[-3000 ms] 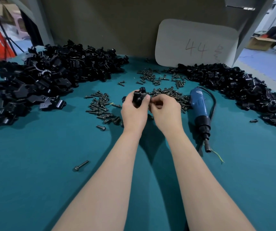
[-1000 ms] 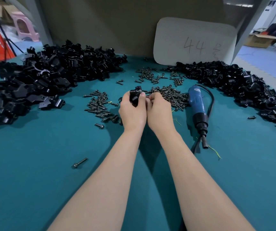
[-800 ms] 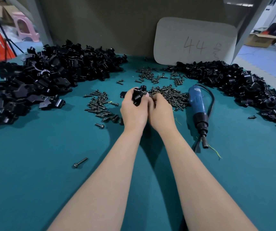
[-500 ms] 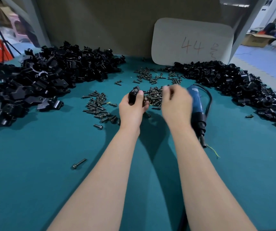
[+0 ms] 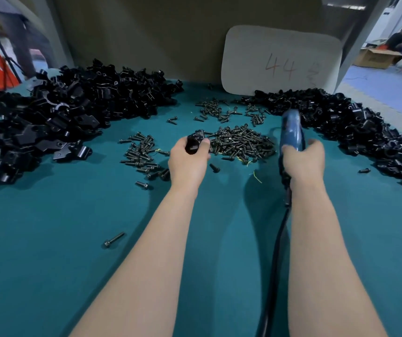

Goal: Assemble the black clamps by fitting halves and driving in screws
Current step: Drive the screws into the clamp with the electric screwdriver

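Fingers (image 5: 204,144) of the left hand (image 5: 190,164) curl round a black clamp (image 5: 193,144), holding it just above the tabletop (image 5: 49,239) beside the screw pile (image 5: 241,141), probably to present its screw hole for driving. The right hand (image 5: 303,161) grips the blue electric screwdriver (image 5: 291,135), with the bit pointing back toward the person, evidently ready to swing over to the clamp.
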